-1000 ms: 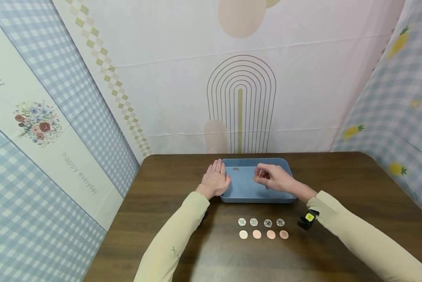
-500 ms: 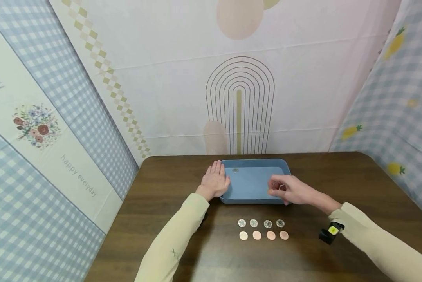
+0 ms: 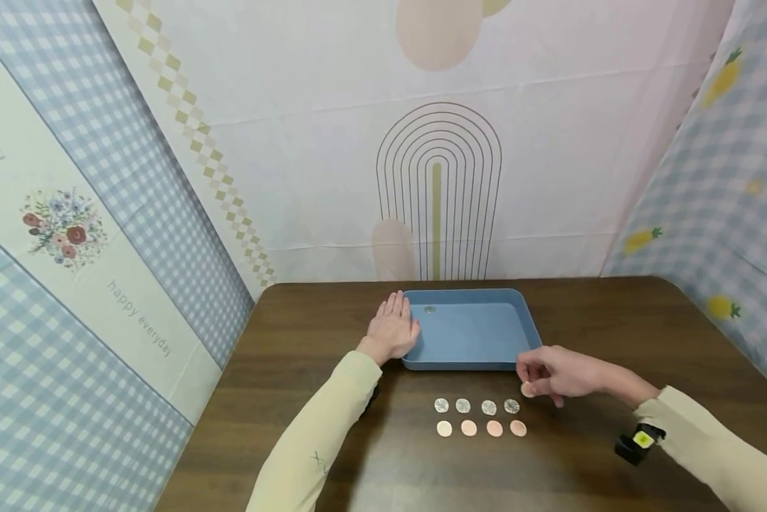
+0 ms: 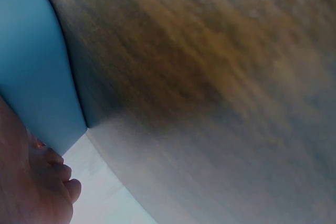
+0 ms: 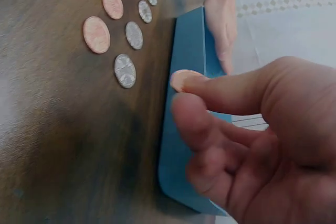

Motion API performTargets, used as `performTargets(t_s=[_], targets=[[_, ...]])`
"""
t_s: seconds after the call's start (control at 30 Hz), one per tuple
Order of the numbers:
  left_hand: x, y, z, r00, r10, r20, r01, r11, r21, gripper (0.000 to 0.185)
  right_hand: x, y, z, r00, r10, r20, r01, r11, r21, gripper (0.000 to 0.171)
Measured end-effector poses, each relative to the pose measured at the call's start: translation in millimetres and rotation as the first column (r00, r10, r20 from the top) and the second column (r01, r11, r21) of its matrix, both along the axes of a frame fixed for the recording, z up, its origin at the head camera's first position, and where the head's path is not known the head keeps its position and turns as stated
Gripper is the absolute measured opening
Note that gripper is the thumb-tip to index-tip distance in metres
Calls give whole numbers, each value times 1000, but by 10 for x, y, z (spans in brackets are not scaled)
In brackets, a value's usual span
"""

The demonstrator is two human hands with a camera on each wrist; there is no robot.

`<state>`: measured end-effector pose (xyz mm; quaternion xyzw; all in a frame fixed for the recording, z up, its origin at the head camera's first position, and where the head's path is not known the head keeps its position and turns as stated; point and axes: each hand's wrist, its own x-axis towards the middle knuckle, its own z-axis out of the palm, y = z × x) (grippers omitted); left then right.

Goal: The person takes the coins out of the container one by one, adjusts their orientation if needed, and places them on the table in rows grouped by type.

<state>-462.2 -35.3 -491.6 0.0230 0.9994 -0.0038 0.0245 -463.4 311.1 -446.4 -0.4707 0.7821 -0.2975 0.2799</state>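
Since 1.0 s earlier, right hand [image 3: 553, 375] was moved from tray [image 3: 469, 365] toward coin rows [image 3: 479, 417]; copper coin [image 5: 184, 80] was pinched. Left hand [image 3: 393, 328] lay flat, holding nothing. Risk: rows could be knocked askew on set-down.

Pale yellow-green long sleeves [image 3: 322, 434] cover both arms — a black wrist band [image 3: 636, 444] with a yellow tag sits on the right.

The dark wooden desk [image 3: 614, 327] carries a blue tray [image 3: 469, 364] near its far edge and, nearer, two rows of four coins: silver ones [image 3: 476, 406] behind copper ones [image 3: 481, 429]
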Motion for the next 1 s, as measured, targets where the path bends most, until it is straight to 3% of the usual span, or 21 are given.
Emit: performTargets(t_s=[0.17, 0.33, 0.57, 0.73, 1.0], targets=[[4, 41, -17, 1000, -29, 1, 29, 999, 19, 66, 86, 118, -43, 993, -3, 121, -10, 994, 106, 18], [52, 0, 7, 1000, -21, 2, 21, 1000, -8, 65, 167, 86, -88, 984, -31, 178, -3, 983, 186, 15], [102, -88, 6, 1000, -19, 12, 19, 1000, -1, 65, 235, 7, -192, 968, -17, 249, -29, 983, 181, 12], [110, -86, 1, 999, -36, 0, 36, 999, -4, 65, 287, 0, -264, 977, -32, 210, -9, 982, 189, 12], [137, -73, -6, 999, -45, 2, 45, 999, -14, 65, 396, -38, -282, 996, -74, 55, 59, 970, 237, 19]])
